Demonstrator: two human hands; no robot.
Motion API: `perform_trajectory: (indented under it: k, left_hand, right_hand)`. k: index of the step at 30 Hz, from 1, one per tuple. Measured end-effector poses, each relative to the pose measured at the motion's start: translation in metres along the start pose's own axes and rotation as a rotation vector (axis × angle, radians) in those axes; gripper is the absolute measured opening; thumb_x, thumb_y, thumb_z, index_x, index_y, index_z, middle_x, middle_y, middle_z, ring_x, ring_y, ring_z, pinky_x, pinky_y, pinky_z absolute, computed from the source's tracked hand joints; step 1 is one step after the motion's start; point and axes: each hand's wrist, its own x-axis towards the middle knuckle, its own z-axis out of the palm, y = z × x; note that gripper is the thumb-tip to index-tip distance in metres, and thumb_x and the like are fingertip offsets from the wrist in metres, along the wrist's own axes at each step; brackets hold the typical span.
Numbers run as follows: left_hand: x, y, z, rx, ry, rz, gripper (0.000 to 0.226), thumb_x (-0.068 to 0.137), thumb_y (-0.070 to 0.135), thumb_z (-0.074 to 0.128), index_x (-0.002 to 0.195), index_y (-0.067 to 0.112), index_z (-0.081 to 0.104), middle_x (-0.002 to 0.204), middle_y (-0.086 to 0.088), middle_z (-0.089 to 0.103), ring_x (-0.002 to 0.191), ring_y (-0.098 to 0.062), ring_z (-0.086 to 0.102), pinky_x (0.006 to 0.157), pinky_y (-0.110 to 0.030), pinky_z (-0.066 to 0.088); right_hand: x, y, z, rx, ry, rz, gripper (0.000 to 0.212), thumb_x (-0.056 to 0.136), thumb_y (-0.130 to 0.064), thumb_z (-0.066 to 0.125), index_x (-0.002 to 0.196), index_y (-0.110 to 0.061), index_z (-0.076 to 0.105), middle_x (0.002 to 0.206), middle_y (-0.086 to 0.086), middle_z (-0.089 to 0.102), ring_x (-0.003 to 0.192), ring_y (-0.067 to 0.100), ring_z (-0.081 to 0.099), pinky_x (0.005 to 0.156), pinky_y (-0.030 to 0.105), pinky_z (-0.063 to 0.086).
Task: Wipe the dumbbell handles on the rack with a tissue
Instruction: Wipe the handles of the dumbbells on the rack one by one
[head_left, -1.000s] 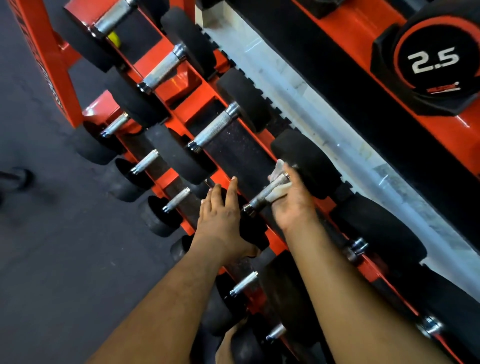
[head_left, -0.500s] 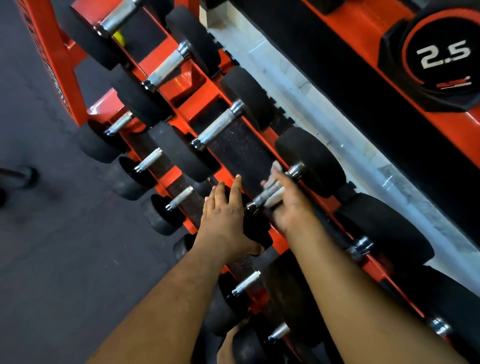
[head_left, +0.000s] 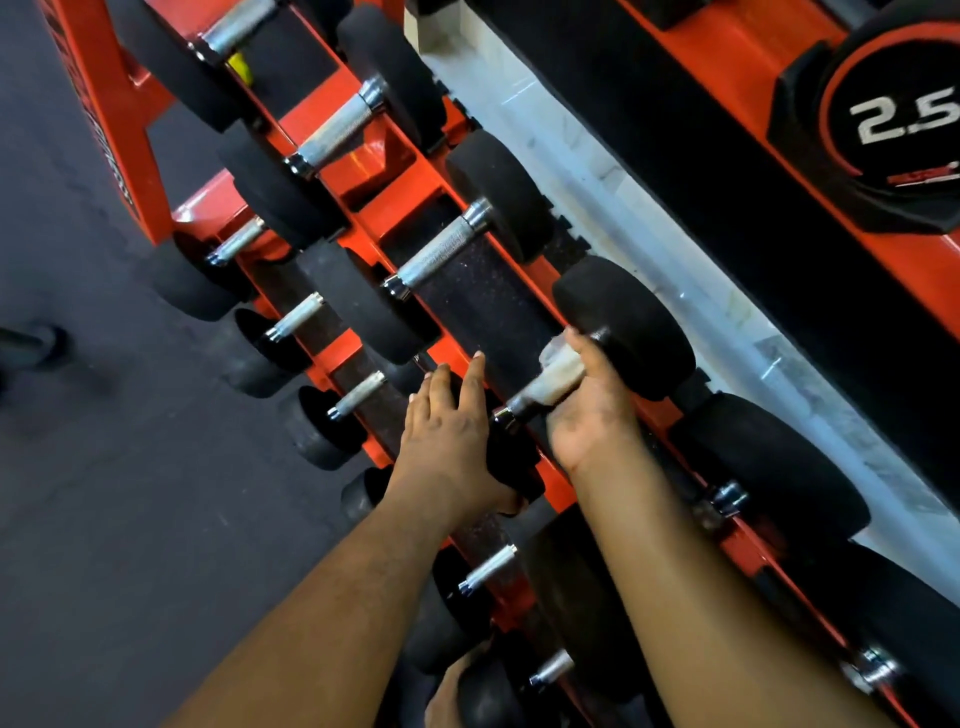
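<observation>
An orange rack holds rows of black dumbbells with steel handles. My right hand is wrapped around the handle of one upper-row dumbbell, with a white tissue pressed between palm and steel. The far head of that dumbbell is just beyond my fingers. My left hand lies flat with fingers spread on the near black head of the same dumbbell. Bare handles of neighbouring dumbbells run up the rack to the left.
A lower row of smaller dumbbells sits nearer the dark floor. A 2.5 weight plate hangs on a second orange rack at the upper right. A pale strip of floor runs between the racks.
My right hand with the tissue slid down the handle toward the near head, then back up toward the far head. My left hand stayed on the near head.
</observation>
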Motion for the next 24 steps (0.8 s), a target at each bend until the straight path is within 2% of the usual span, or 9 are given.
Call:
perform_trajectory:
  k: [1,5,9,12,14,16,18,20,24]
  left_hand:
    - [0.000,-0.001,0.001,0.006,0.004,0.000,0.154,0.056,0.043,0.095,0.157,0.031,-0.021,0.168,-0.016,-0.009,0.156,-0.031,-0.010,0.127,-0.042,-0.002]
    - [-0.001,-0.001,0.001,0.006,0.002,0.012,0.155,0.056,0.044,0.095,0.157,0.032,-0.022,0.168,-0.017,-0.009,0.156,-0.030,-0.012,0.126,-0.041,-0.005]
    - [0.000,-0.001,0.001,0.004,0.002,0.008,0.154,0.055,0.044,0.094,0.157,0.032,-0.020,0.168,-0.017,-0.008,0.156,-0.029,-0.011,0.127,-0.042,-0.003]
    - [-0.001,-0.001,0.000,0.001,0.007,0.004,0.153,0.055,0.043,0.094,0.158,0.032,-0.019,0.168,-0.018,-0.006,0.157,-0.029,-0.010,0.127,-0.041,-0.004]
    - [-0.002,0.001,-0.001,0.006,-0.001,0.003,0.153,0.056,0.042,0.095,0.158,0.032,-0.020,0.168,-0.018,-0.007,0.157,-0.029,-0.011,0.127,-0.041,-0.004]
    - [-0.003,0.003,-0.003,0.010,-0.015,-0.004,0.153,0.059,0.042,0.095,0.157,0.032,-0.021,0.168,-0.017,-0.009,0.156,-0.030,-0.011,0.125,-0.041,-0.004]
    - [-0.004,0.004,-0.005,0.005,-0.022,-0.008,0.152,0.060,0.042,0.095,0.157,0.032,-0.022,0.168,-0.016,-0.011,0.156,-0.030,-0.012,0.125,-0.041,-0.004]
    - [-0.004,0.004,-0.005,-0.007,-0.024,-0.011,0.153,0.058,0.040,0.095,0.158,0.032,-0.020,0.168,-0.015,-0.011,0.156,-0.029,-0.012,0.125,-0.041,-0.002]
    - [-0.005,0.003,-0.005,-0.005,-0.014,-0.013,0.152,0.058,0.040,0.094,0.159,0.031,-0.019,0.168,-0.017,-0.008,0.156,-0.030,-0.010,0.127,-0.042,-0.001]
  right_hand:
    - [-0.002,0.003,0.001,0.019,-0.008,0.011,0.030,0.068,-0.041,0.077,0.083,-0.023,0.059,0.075,-0.005,0.054,0.073,0.012,0.054,0.077,0.035,0.045]
    - [0.001,0.000,0.003,0.107,-0.004,0.080,0.010,0.095,-0.031,0.061,0.092,-0.022,0.060,0.076,-0.004,0.050,0.068,0.010,0.052,0.074,0.031,0.046]
    - [-0.010,0.012,-0.005,-0.151,-0.048,0.137,0.030,0.091,-0.045,0.066,0.099,-0.016,0.068,0.088,0.005,0.069,0.076,0.014,0.066,0.071,0.032,0.055]
    - [-0.029,0.022,-0.011,-0.317,-0.072,0.180,0.028,0.091,-0.038,0.070,0.102,-0.013,0.072,0.089,0.009,0.075,0.078,0.019,0.072,0.066,0.029,0.058]
    - [-0.024,0.015,-0.012,-0.251,-0.063,0.161,0.034,0.085,-0.038,0.075,0.106,-0.011,0.071,0.096,0.011,0.074,0.083,0.022,0.070,0.070,0.030,0.057]
    - [-0.013,0.003,-0.008,-0.063,-0.063,0.104,0.055,0.074,-0.044,0.081,0.116,-0.011,0.067,0.100,0.010,0.068,0.088,0.021,0.065,0.080,0.035,0.053]
    - [-0.009,0.002,-0.003,-0.058,-0.027,0.072,0.059,0.071,-0.046,0.082,0.117,-0.012,0.065,0.096,0.006,0.064,0.085,0.017,0.063,0.077,0.033,0.052]
    - [-0.016,0.016,-0.005,-0.216,-0.029,0.110,0.052,0.078,-0.045,0.079,0.113,-0.008,0.070,0.095,0.010,0.070,0.082,0.020,0.068,0.072,0.032,0.056]
    - [-0.032,0.036,-0.018,-0.381,-0.121,0.126,0.017,0.097,-0.023,0.065,0.107,-0.013,0.073,0.107,0.011,0.075,0.096,0.022,0.071,0.084,0.033,0.056]
